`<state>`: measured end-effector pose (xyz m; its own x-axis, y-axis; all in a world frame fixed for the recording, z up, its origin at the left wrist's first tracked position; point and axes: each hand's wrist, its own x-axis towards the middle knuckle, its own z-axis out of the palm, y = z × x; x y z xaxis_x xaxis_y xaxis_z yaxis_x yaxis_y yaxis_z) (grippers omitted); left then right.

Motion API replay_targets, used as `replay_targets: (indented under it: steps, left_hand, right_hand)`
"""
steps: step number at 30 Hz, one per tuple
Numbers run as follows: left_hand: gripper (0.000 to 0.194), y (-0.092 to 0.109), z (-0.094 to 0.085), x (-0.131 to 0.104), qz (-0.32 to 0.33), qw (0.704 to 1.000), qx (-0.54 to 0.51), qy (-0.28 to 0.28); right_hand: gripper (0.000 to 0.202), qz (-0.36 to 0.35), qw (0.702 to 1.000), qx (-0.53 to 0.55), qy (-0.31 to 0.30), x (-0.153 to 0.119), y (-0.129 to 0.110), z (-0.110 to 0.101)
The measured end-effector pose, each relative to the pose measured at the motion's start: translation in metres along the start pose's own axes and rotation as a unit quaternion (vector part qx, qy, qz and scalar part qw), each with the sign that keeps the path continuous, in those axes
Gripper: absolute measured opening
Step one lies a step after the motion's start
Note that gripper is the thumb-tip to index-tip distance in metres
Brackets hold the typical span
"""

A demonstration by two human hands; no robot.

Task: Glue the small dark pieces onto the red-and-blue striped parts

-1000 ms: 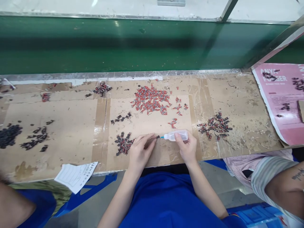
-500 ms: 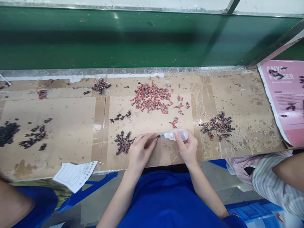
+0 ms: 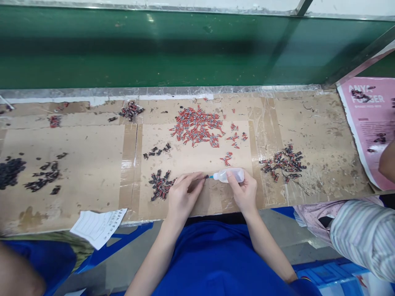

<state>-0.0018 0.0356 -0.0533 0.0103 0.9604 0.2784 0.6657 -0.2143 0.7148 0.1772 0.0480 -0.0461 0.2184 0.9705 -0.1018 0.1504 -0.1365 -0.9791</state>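
My right hand (image 3: 245,189) is closed round a translucent squeeze bottle (image 3: 231,175) with a thin blue needle tip pointing left. Between the thumb and fingers of my left hand (image 3: 185,192) a small black part (image 3: 206,177) is pinched, and the bottle's tip meets it or lies very close. A pile of black-and-red parts (image 3: 160,184) lies just beside my left hand. Farther back spreads a large pile of red pieces with metallic ends (image 3: 197,125). A few red pieces (image 3: 227,158) lie just beyond the bottle.
Cardboard (image 3: 185,162) covers the bench, with a green panel (image 3: 185,49) behind it. Black-and-red parts (image 3: 285,164) lie to the right, black pieces (image 3: 10,172) far left. A paper slip (image 3: 98,228) overhangs the front edge. People sit on both sides; a striped sleeve (image 3: 364,234) shows at right.
My hands, the bottle and the black part stay almost still. At right, the neighbouring person's arm has shifted, its forearm now over the pink sheet's edge. The left neighbour's arm has moved slightly.
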Motion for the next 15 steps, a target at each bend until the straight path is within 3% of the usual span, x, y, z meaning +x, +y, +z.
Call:
replay_targets:
  steps: [6, 10, 15]
  left_hand:
    - [0.014, 0.0, -0.001, 0.001, -0.007, 1.0, -0.004, -0.012]
    - [0.015, -0.003, 0.002, 0.001, 0.021, 0.999, -0.002, -0.039]
    - [0.022, -0.008, -0.005, -0.006, 0.031, 0.998, 0.03, -0.043]
  right_hand:
    - [0.022, -0.008, 0.999, 0.027, 0.029, 0.001, 0.001, -0.002]
    - [0.029, -0.019, 0.995, 0.075, 0.065, 0.004, 0.005, -0.004]
    - [0.038, -0.101, 0.994, 0.037, -0.013, 0.005, -0.003, 0.017]
